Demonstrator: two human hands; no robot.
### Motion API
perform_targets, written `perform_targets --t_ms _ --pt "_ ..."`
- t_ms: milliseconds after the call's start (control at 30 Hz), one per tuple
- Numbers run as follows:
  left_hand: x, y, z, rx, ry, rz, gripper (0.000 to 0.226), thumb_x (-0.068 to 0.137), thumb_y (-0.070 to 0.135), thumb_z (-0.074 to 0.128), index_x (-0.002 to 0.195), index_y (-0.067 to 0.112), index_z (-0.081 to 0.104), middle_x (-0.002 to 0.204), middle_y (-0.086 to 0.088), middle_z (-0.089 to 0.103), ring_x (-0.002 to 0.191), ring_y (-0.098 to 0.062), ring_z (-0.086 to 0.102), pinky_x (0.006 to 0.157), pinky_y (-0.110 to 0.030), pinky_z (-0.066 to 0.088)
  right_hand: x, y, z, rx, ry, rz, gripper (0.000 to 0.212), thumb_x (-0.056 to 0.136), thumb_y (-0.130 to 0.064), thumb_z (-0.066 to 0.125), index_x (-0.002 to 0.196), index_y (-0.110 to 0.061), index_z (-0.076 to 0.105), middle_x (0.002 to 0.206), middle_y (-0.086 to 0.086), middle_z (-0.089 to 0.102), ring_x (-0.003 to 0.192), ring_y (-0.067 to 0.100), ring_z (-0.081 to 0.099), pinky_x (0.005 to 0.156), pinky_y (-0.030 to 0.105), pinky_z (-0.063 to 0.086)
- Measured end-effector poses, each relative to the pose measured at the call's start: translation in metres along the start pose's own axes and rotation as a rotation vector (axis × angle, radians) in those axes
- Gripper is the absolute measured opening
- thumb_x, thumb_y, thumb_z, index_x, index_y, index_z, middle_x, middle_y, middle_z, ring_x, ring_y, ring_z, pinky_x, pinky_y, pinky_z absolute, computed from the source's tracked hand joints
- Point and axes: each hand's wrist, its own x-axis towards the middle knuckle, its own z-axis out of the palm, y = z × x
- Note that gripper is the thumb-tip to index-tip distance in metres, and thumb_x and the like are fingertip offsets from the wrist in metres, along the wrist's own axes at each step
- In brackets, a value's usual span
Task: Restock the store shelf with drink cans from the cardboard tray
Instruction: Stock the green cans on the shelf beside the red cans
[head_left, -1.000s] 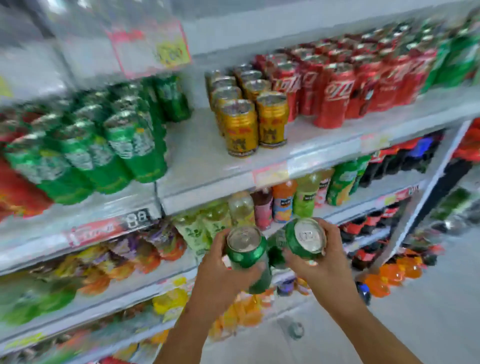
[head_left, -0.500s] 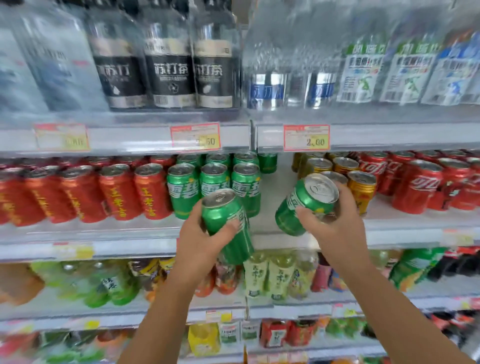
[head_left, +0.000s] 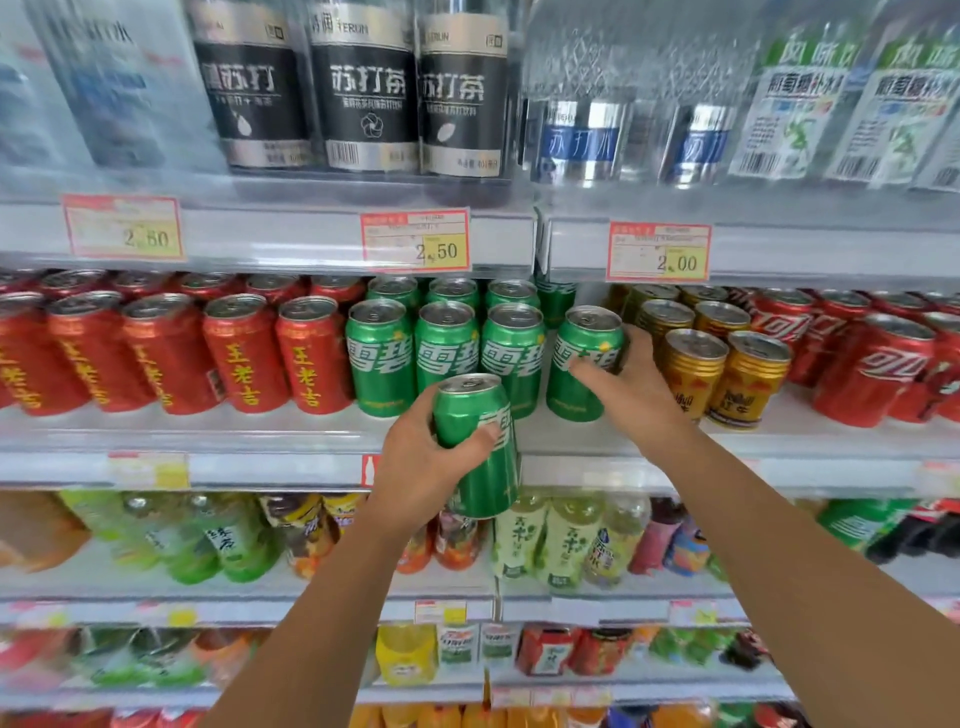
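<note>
Head view: the right hand (head_left: 631, 387) wraps its fingers round a green can (head_left: 584, 364) standing on the shelf (head_left: 260, 431) just beside the green row (head_left: 447, 348). The left hand (head_left: 415, 467) grips a second green can (head_left: 478, 447) mid-body, before the shelf edge. The cans are probably full, so weighty, rigid and smooth-walled; a grasp round the middle suits them.

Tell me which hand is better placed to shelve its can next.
Right. The right hand holds its green can upright beside the green row, seemingly on the shelf; the left hand's can is tilted, out front.
</note>
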Motion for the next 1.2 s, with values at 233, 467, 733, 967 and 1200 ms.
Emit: perform_targets --t_ms 233,467,733,967,1200 --pt "0.003 0.000 0.002 0.011 0.010 0.009 0.034 0.072 0.038 0.072 0.103 0.042 0.060 0.097 0.022 0.071 0.090 0.001 0.068 0.076 -0.021 0.056 0.012 0.007 0.006 -0.136 -0.006 -0.040 0.083 0.079 -0.024 0.078 0.145 -0.018 0.027 0.134 0.001 0.051 0.121 0.017 0.050 0.095 0.025 0.038" --pt "0.003 0.001 0.003 -0.002 0.037 0.019 0.030 0.073 0.036 0.070 0.100 0.042 0.059 0.094 0.024 0.070 0.086 0.004 0.067 0.068 -0.011 0.052 0.040 0.008 0.021 -0.115 0.030 -0.004 0.073 0.078 -0.016 0.078 0.136 -0.012 0.034 0.131 0.007 0.053 0.120 0.023 0.052 0.092 0.028 0.039" --pt "0.006 0.002 0.004 -0.008 0.031 0.023 0.029 0.074 0.039 0.068 0.102 0.039 0.062 0.097 0.021 0.071 0.089 0.001 0.068 0.069 -0.012 0.053 0.076 0.010 0.034 -0.181 0.042 -0.043 0.054 0.083 -0.018 0.074 0.130 -0.011 0.048 0.133 0.007 0.057 0.122 0.025 0.053 0.093 0.028 0.038" --pt "0.009 0.001 0.004 -0.030 0.014 0.021 0.029 0.075 0.039 0.068 0.103 0.039 0.062 0.099 0.021 0.072 0.091 0.001 0.068 0.071 -0.012 0.052 0.098 0.019 0.042 -0.177 0.091 -0.014 0.058 0.087 -0.024 0.070 0.137 -0.015 0.041 0.137 0.005 0.054 0.126 0.025 0.050 0.100 0.033 0.038" --pt "0.008 0.002 0.003 -0.050 -0.003 0.002 0.029 0.076 0.038 0.068 0.104 0.039 0.062 0.100 0.020 0.072 0.093 -0.001 0.069 0.073 -0.016 0.054 0.101 0.020 0.044 -0.164 0.088 0.071 0.066 0.087 -0.032 0.069 0.142 -0.016 0.035 0.139 0.006 0.053 0.126 0.028 0.050 0.101 0.037 0.040"
